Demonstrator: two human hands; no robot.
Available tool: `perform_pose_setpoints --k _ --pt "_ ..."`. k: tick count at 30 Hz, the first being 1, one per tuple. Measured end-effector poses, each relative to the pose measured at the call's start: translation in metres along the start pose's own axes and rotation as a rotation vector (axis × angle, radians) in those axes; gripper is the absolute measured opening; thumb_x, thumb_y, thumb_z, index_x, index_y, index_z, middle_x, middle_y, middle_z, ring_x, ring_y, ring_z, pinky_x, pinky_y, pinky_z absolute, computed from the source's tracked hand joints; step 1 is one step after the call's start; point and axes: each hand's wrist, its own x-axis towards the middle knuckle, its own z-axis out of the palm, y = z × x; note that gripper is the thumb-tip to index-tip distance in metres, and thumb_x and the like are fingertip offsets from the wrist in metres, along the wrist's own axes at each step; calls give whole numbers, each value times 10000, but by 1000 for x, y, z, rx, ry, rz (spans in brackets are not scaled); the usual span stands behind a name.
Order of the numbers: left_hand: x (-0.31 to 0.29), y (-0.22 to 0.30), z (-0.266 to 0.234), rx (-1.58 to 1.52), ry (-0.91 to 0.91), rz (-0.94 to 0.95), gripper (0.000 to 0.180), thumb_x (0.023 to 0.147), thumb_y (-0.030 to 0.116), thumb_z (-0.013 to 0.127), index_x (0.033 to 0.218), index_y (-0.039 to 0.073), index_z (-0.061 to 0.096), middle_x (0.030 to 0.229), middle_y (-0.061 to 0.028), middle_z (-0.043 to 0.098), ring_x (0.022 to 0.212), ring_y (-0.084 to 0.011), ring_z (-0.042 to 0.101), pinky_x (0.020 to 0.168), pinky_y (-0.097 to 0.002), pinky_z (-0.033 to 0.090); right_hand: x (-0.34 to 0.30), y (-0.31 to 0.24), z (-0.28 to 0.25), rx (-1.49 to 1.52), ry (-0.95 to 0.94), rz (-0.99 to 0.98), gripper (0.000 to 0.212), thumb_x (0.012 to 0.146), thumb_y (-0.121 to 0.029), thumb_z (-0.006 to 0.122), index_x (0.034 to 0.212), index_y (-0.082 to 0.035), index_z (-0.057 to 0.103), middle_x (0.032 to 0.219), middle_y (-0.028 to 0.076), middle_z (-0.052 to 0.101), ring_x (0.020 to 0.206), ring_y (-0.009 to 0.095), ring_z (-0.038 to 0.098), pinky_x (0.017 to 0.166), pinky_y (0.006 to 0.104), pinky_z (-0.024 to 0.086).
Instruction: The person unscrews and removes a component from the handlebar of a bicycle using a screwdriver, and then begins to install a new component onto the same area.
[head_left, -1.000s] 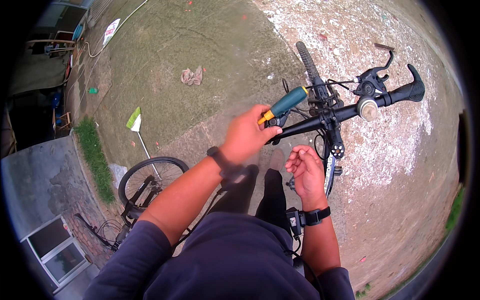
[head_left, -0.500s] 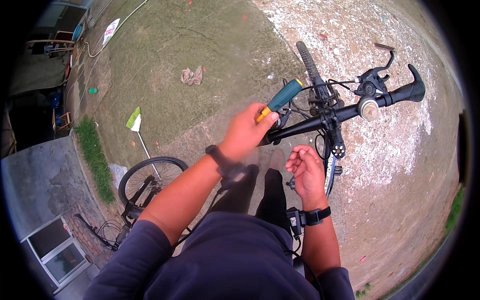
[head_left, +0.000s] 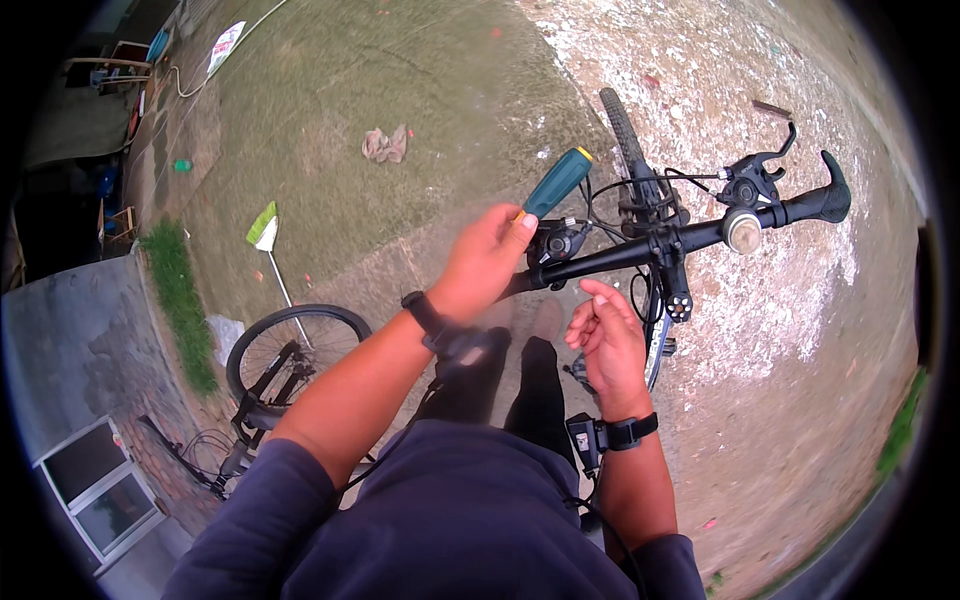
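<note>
My left hand (head_left: 482, 262) is closed around the lower part of a screwdriver (head_left: 560, 184). Its dark green handle, yellow at the end, points up and to the right; the shaft is hidden. This hand is over the left end of a bicycle handlebar (head_left: 612, 256), covering the grip, beside the left brake and shifter unit (head_left: 560, 240). My right hand (head_left: 612, 345) hovers on the near side of the bar, left of the stem (head_left: 672, 270), palm turned inward. Its fingers are loosely bent and apart, with nothing seen in them.
A round bell (head_left: 742, 231) and a right brake lever (head_left: 770, 170) sit on the bar. A second bicycle (head_left: 262, 385) is at the left, near a broom (head_left: 264, 228) with green bristles. A crumpled cloth (head_left: 385, 145) lies on the concrete.
The screwdriver and my left hand have shifted slightly left, uncovering more of the left brake and shifter unit. My right hand's index finger is straighter. The view has shifted a little.
</note>
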Motion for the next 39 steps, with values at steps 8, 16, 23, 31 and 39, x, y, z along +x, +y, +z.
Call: perform_pose_setpoints --k 8,16,23,31,39 --pt "-29 47 -41 -327 -39 -133 258 1063 278 582 1230 82 580 914 0 589 808 -111 561 750 -275 469 -1 -7 16 -41 -113 44 302 1054 -164 442 1259 5 586 783 101 654 657 189 645 596 287 502" --pt "-63 89 -74 -578 -143 89 315 955 244 728 1204 99 600 1075 -31 567 957 -199 587 898 -378 459 -3 -8 31 -27 -253 153 264 1049 -131 414 1200 9 580 799 123 661 679 214 667 626 297 527" --pt "-86 105 -94 -381 -80 108 422 919 197 763 1279 94 567 1064 -68 629 1003 -220 629 899 -387 479 -9 -4 37 -107 -225 188 278 1055 -131 427 1230 13 588 902 125 689 778 222 696 688 297 543" --pt "-102 109 -106 -309 47 119 448 946 90 691 1359 86 520 1118 -124 670 1077 -270 675 869 -364 528 -14 -4 31 -59 -152 211 334 1025 -103 373 1266 16 572 921 148 693 785 247 700 710 316 555" --pt "-106 105 -111 -393 90 63 348 942 57 645 1272 57 532 1133 -119 648 1095 -304 674 892 -391 541 -16 -2 31 -69 -181 184 215 1075 -151 445 1202 -19 557 904 141 700 785 236 711 691 300 558"
